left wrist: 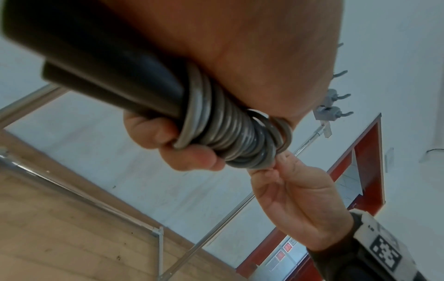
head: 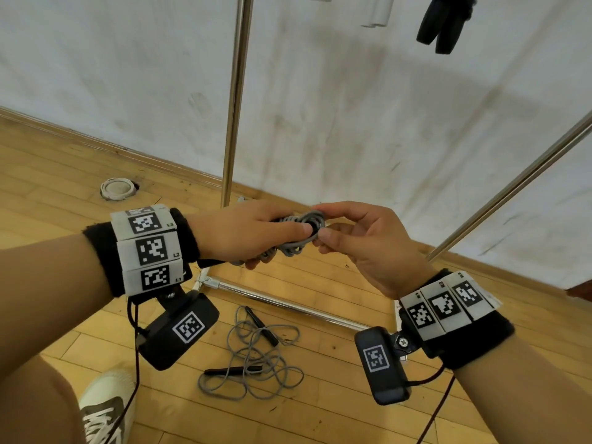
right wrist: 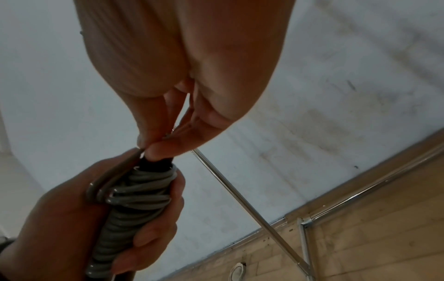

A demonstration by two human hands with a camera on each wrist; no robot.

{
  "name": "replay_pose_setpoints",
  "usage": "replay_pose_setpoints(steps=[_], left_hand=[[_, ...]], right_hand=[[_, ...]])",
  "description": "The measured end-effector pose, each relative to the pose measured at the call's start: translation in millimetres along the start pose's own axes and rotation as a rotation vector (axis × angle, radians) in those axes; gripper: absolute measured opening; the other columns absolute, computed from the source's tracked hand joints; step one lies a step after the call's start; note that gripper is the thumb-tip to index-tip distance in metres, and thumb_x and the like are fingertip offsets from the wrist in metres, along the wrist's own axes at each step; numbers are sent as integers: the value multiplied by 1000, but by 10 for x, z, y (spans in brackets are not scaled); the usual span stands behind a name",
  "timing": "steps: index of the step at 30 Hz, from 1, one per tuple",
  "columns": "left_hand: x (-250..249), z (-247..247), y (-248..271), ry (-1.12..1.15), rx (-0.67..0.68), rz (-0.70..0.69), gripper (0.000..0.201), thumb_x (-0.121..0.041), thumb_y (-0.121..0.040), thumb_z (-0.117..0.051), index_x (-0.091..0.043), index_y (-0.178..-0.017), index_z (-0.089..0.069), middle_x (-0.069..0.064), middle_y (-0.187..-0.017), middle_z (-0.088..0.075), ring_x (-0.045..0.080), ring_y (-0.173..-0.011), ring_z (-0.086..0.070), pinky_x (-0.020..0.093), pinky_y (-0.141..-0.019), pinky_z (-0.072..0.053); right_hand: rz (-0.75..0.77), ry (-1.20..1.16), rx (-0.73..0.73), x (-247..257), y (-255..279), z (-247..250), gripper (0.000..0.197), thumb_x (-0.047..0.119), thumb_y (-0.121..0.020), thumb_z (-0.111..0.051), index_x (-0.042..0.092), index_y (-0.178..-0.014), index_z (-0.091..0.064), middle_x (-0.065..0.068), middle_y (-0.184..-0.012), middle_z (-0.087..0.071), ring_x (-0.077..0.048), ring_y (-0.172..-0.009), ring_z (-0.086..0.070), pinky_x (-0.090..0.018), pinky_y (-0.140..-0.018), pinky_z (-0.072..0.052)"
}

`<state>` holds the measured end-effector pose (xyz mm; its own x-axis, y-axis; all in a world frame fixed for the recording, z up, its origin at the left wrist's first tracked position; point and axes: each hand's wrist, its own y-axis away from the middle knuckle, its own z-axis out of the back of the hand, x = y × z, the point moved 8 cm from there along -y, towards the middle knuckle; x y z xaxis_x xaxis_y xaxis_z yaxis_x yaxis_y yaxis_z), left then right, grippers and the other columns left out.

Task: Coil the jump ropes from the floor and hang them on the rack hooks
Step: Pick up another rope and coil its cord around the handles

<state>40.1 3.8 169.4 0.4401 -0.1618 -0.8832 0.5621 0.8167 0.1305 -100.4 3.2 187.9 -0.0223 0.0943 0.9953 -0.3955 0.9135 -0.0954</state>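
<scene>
A wooden plank floor meets a scuffed white wall, and the chrome rack stands against it, one upright post rising in the middle of the head view, a slanted rail at the right and a base bar lying on the boards below the hands. In front of the rack the left hand grips a coiled grey jump rope, fingers curled round the bundle and thumb pressed on its top; the left wrist view shows the grey cord wound in tight turns around two black handles that lie side by side in the palm. The right hand meets the end of that bundle, its thumb and fingertips pinching the cord at the last turns, the other fingers loosely bent. On the floor below and between the wrists lies a second jump rope, uncoiled, its grey cord in a loose tangle with its two thin black handles lying apart from each other. At the top right of the head view a pair of black handles hangs down in front of the wall; what holds them is out of frame. A white shoe shows at the lower left, and a round white cap sits in the floor near the skirting
</scene>
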Motion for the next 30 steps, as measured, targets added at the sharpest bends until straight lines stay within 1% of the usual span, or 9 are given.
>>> replay_pose_setpoints(steps=[4, 7, 9, 12, 16, 19, 22, 28, 30], left_hand=[[-9, -67, 23, 60, 53, -30, 40, -62, -90, -45, -27, -88, -63, -10, -64, -60, 10, -50, -52, 29, -50, -47], [-15, -70, 14, 30, 51, -29, 54, -73, -81, -45, -25, -98, -64, -4, -70, -60, 15, -54, -54, 32, -53, -48], [-24, -70, 7, -16, 33, -41, 44, -72, -79, -48, -34, -93, -62, -10, -68, -60, 10, -55, -55, 28, -53, -49], [-89, -39, 16, -167, -51, -97, 31, -71, -84, -46, -43, -84, -59, -18, -67, -63, 0, -51, -55, 14, -49, -45], [-195, -5, 34, -481, -173, -174, 38, -81, -84, -31, -51, -78, -53, -30, -70, -61, -2, -54, -58, 11, -43, -37], [-208, -46, 34, -612, -203, -191, 57, -91, -75, -23, -43, -77, -53, -38, -73, -58, -7, -57, -58, 12, -38, -31], [-192, -67, 9, -535, -167, -197, 51, -95, -69, -34, -48, -81, -49, -33, -74, -60, -5, -57, -58, 13, -42, -37], [-63, 12, -75, -393, -174, -96, 37, -77, -72, -55, -43, -85, -58, -22, -73, -63, 1, -58, -60, 15, -46, -40], [-62, 32, -90, -351, -187, -111, 27, -72, -74, -59, -47, -84, -59, -21, -75, -63, 1, -60, -60, 13, -48, -41]], right_hand=[[52, 119, -72, 7, 6, 46, 27, 16, -70, -76, 16, -97, -74, -11, -95, -75, -21, -83, -70, -27, -64, -55], [93, 126, -170, 25, -14, 109, 11, 12, -72, -77, 14, -82, -73, -14, -84, -75, -22, -72, -70, -26, -62, -56], [93, 148, -221, 24, -25, 142, 10, 3, -77, -75, 12, -76, -72, -10, -74, -74, -19, -64, -69, -25, -59, -56], [-2, 152, -206, -34, -29, 152, 6, 3, -81, -74, 6, -85, -72, -12, -75, -73, -18, -64, -67, -26, -61, -55], [-168, 97, -154, -144, -30, 149, 34, 28, -82, -72, -1, -99, -72, -17, -81, -70, -20, -66, -63, -27, -60, -53], [-179, 251, -136, -145, -24, 140, 14, 17, -89, -69, 5, -87, -75, -10, -71, -70, -17, -61, -63, -25, -56, -51], [-112, 285, -195, -49, -24, 212, 10, 12, -91, -67, 6, -84, -72, -7, -66, -70, -15, -56, -65, -23, -53, -52], [36, 313, -343, 175, -7, 385, 6, 10, -91, -68, 12, -85, -71, -8, -70, -72, -16, -60, -68, -25, -56, -55], [73, 326, -375, 232, 3, 430, 5, 10, -91, -68, 10, -87, -71, -7, -71, -72, -16, -61, -69, -24, -56, -56]])
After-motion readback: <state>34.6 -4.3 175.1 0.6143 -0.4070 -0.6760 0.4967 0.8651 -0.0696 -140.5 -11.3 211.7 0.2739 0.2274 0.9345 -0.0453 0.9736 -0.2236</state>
